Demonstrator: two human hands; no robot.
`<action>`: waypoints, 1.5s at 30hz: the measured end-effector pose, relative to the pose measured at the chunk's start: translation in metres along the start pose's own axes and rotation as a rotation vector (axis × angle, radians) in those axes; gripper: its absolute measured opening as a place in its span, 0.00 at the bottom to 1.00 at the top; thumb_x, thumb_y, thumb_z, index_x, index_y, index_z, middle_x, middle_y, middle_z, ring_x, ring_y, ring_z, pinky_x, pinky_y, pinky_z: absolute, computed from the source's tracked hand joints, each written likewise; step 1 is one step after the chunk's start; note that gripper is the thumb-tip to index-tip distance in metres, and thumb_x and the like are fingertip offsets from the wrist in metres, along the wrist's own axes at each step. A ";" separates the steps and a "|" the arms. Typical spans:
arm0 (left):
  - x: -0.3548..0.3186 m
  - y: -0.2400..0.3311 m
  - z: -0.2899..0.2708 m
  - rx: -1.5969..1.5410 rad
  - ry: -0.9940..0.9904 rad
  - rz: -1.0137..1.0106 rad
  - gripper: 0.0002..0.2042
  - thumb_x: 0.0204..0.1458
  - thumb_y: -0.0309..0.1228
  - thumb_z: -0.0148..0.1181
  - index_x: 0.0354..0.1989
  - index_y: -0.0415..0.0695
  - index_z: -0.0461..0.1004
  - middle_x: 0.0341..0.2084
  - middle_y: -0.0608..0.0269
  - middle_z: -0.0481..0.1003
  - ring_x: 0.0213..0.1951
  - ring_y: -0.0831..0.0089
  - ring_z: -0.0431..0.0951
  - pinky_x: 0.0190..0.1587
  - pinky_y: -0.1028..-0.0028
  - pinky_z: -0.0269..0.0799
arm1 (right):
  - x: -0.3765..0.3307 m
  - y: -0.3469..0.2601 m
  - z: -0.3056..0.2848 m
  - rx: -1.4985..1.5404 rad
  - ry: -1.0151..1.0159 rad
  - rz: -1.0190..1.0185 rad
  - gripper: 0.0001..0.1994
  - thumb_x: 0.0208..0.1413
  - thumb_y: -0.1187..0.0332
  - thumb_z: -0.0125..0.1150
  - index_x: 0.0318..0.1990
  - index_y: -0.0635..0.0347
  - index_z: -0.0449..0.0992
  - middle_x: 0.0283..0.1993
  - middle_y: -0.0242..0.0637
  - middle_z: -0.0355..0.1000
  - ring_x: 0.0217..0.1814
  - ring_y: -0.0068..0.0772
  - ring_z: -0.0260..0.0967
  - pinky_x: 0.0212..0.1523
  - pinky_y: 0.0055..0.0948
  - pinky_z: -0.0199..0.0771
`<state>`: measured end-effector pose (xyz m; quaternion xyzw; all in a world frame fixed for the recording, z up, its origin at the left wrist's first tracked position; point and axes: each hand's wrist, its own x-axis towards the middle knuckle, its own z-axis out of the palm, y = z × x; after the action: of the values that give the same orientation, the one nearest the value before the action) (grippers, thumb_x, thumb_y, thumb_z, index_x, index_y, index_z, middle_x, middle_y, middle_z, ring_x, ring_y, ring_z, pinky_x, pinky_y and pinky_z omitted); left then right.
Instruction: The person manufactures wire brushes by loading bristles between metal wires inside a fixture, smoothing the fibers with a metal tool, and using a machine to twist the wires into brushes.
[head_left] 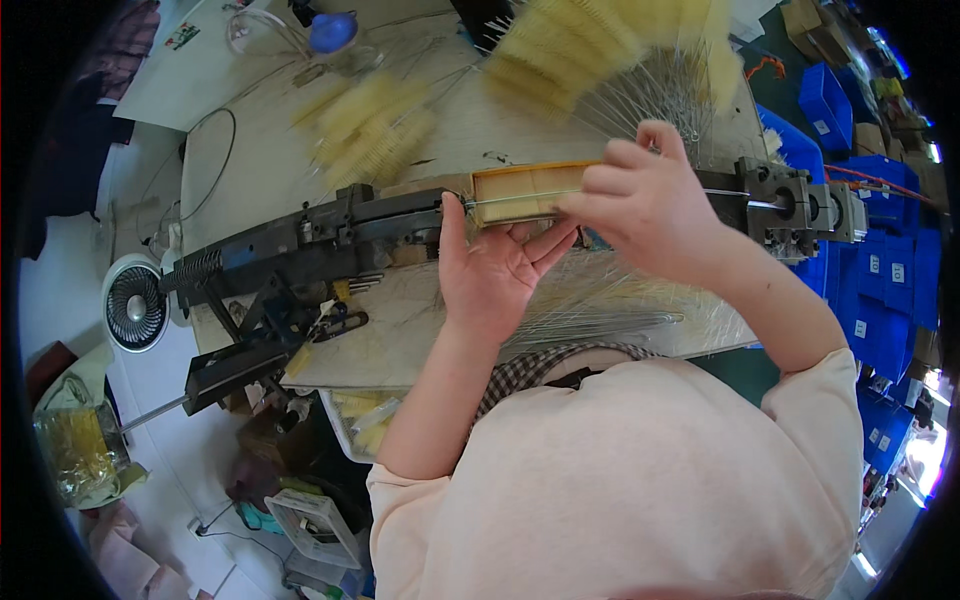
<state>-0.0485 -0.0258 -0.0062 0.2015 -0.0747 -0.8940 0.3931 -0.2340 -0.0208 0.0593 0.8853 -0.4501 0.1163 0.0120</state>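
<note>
The slim wire [525, 197] lies across a shallow yellow tray [510, 183] in the long black machine [270, 257], which spans the table [250, 150] from left edge to right; it runs toward a metal block [770, 188], presumably for alignment. The left hand [495, 268] is open, palm up at the tray's near side, thumb raised by its left end, perhaps as a guide. The right hand [645, 205] curls over the right end; whether its fingertips pinch the wire, I cannot tell. Toward the far right corner sits 1 big yellow brush pile [570, 50], a smaller bunch [375, 128] left of it. Loose wires [590, 330] along the near edge could snag the forearms. A fan [135, 308] stands beyond the left edge, blue bins [885, 270] beyond the right
</note>
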 end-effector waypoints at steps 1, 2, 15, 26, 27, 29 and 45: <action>0.000 0.001 0.003 0.001 0.019 -0.002 0.39 0.51 0.63 0.34 0.60 0.41 0.53 0.54 0.50 0.63 0.55 0.53 0.65 0.61 0.59 0.50 | 0.003 0.005 -0.002 -0.001 0.000 0.000 0.11 0.39 0.68 0.60 0.34 0.45 0.74 0.25 0.21 0.62 0.36 0.24 0.61 0.48 0.39 0.53; 0.000 0.001 0.005 0.002 0.037 -0.005 0.38 0.52 0.63 0.32 0.60 0.43 0.54 0.54 0.51 0.64 0.53 0.54 0.67 0.60 0.59 0.51 | 0.008 0.011 -0.003 0.031 0.045 -0.009 0.09 0.39 0.67 0.60 0.33 0.45 0.74 0.25 0.21 0.62 0.36 0.25 0.61 0.48 0.39 0.53; 0.000 0.001 0.005 0.096 0.045 -0.020 0.42 0.50 0.64 0.35 0.61 0.38 0.50 0.57 0.47 0.58 0.58 0.50 0.61 0.62 0.59 0.48 | -0.009 0.044 -0.006 0.077 0.032 -0.021 0.05 0.46 0.65 0.59 0.33 0.46 0.74 0.27 0.22 0.64 0.38 0.26 0.62 0.48 0.37 0.52; 0.002 -0.002 0.007 0.059 0.147 0.004 0.38 0.51 0.63 0.33 0.60 0.42 0.54 0.56 0.48 0.60 0.54 0.50 0.65 0.59 0.59 0.54 | -0.026 0.031 -0.029 0.133 0.331 0.126 0.05 0.46 0.68 0.59 0.33 0.51 0.74 0.24 0.24 0.66 0.34 0.28 0.63 0.43 0.33 0.57; 0.002 -0.003 0.007 0.059 0.142 -0.004 0.38 0.51 0.63 0.33 0.60 0.42 0.54 0.56 0.48 0.60 0.54 0.50 0.65 0.59 0.59 0.54 | -0.032 0.022 -0.035 0.179 0.199 0.210 0.07 0.45 0.68 0.59 0.35 0.51 0.73 0.21 0.25 0.65 0.28 0.29 0.63 0.38 0.31 0.58; 0.003 -0.005 0.005 0.046 0.190 0.040 0.36 0.51 0.62 0.37 0.59 0.44 0.56 0.55 0.53 0.62 0.53 0.50 0.67 0.58 0.58 0.56 | -0.044 0.000 -0.039 0.215 0.068 0.312 0.09 0.45 0.69 0.58 0.37 0.51 0.73 0.18 0.25 0.64 0.23 0.30 0.63 0.33 0.30 0.59; 0.000 -0.004 0.014 0.132 0.152 0.063 0.33 0.51 0.59 0.42 0.56 0.43 0.58 0.53 0.62 0.61 0.53 0.53 0.66 0.58 0.59 0.54 | -0.046 -0.031 -0.010 -0.120 -0.047 0.305 0.28 0.34 0.72 0.55 0.51 0.64 0.69 0.13 0.27 0.61 0.13 0.26 0.58 0.23 0.25 0.55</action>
<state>-0.0570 -0.0229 0.0049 0.2918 -0.1095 -0.8565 0.4113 -0.2370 0.0354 0.0616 0.8069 -0.5854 0.0692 0.0366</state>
